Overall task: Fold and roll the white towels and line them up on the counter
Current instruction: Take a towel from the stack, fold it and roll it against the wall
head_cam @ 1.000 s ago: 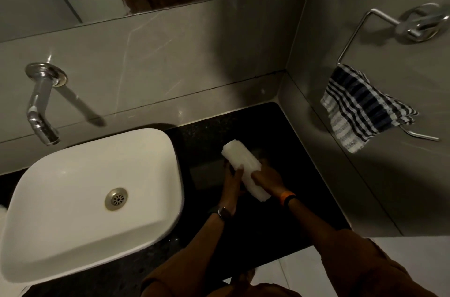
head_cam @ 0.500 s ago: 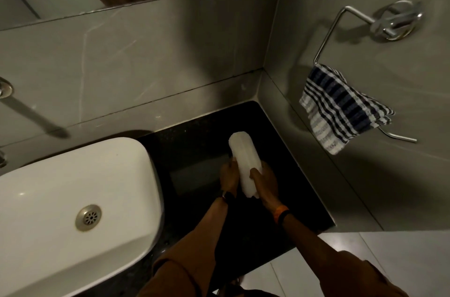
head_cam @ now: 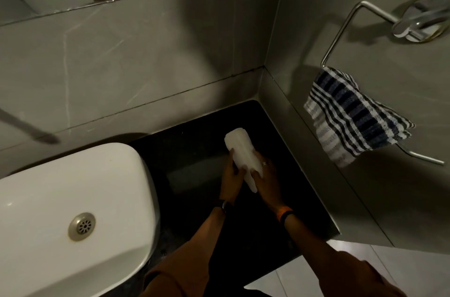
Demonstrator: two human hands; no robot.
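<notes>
Over the black polished stone surface (head_cam: 194, 141), beside the white ceramic basin (head_cam: 73, 187), your left hand (head_cam: 233, 176) and right hand (head_cam: 267, 178) both grasp the rolled white towel (head_cam: 241, 150). Loosen too early and it could unroll.

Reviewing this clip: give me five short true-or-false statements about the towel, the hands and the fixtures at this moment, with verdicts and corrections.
1. Both hands grip one rolled white towel. True: left hand and right hand hold it.
2. The towel roll lies inside the sink. False: it is held over the black counter, right of the white sink.
3. A blue-and-white checked cloth hangs from the wall ring. True.
4. Several finished rolls are lined up on the counter. False: only the held roll shows.
5. The right wrist is bare. False: it wears an orange band.
</notes>
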